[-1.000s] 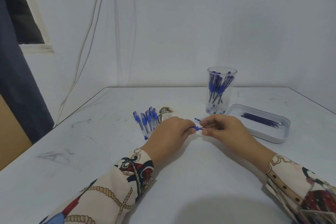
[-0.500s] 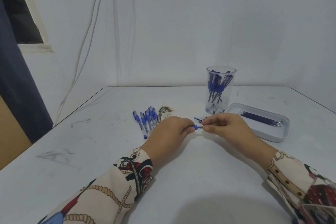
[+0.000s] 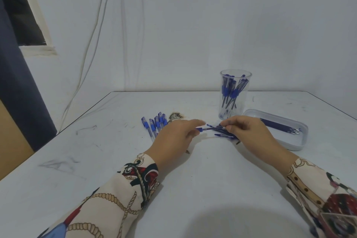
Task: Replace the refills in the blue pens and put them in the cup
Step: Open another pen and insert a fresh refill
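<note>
I hold one blue pen point(image 3: 211, 128) level between both hands above the white table point(image 3: 193, 179). My right hand point(image 3: 249, 133) pinches its right end. My left hand point(image 3: 175, 137) has the pen's blue left end tucked between thumb and outstretched index finger. Several loose blue pens point(image 3: 154, 125) lie in a row just beyond my left hand. More pen parts point(image 3: 225, 135) lie under my right fingers. The clear cup point(image 3: 234, 77) stands behind them with several blue pens inside. A white tray point(image 3: 289, 142) to the right holds dark refills point(image 3: 280, 128).
A brown mark point(image 3: 175, 116) sits on the table beside the pen row. Cables point(image 3: 90, 48) hang down the wall at the back left. The table's left edge point(image 3: 81, 118) runs diagonally, with a dark curtain point(image 3: 17, 92) beyond it.
My hands have drawn apart, so more of the pen's length shows between them. My right hand has shifted right and back toward the tray. My left index finger has straightened.
</note>
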Demonstrator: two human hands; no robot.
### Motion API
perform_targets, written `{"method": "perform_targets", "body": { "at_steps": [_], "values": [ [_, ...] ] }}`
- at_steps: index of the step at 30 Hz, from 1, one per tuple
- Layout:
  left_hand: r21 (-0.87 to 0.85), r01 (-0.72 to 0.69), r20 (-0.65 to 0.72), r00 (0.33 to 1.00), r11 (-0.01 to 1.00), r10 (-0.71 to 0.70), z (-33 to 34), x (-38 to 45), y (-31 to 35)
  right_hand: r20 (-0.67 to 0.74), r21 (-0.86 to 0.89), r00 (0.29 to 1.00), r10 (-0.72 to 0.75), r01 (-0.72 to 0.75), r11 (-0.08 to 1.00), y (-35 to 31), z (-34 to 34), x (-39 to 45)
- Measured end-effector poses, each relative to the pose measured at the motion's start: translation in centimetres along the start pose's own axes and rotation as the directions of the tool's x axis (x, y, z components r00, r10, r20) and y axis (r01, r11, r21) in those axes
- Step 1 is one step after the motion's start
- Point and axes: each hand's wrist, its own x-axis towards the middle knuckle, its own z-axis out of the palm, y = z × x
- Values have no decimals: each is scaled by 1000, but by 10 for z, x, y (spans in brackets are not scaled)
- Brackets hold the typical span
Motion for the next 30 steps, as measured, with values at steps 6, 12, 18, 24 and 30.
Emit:
{"method": "perform_targets", "body": {
  "at_steps": [6, 12, 18, 24, 30],
  "values": [
    [196, -133, 25, 991, 972, 130, 3, -1, 0, 9, 52, 1000, -6, 5, 999, -1, 2, 0],
    [172, -103, -5, 994, 980, 105, 2, -1, -8, -72, 29, 997, 23, -20, 999, 4, -9, 5],
    [192, -30, -62, 997, 981, 43, 4, 2, -15, 73, -388, 995, -61, 85, 918, 6, -10, 2],
    [219, -16, -74, 997, 976, 33, 5, 2, -15, 272, -557, 959, -76, 222, 800, 5, 2, 2],
    [219, -27, -75, 996, 975, 45, 5, 1, -14, 240, -464, 969, -51, 161, 871, 6, 2, 0]
  ]
}}
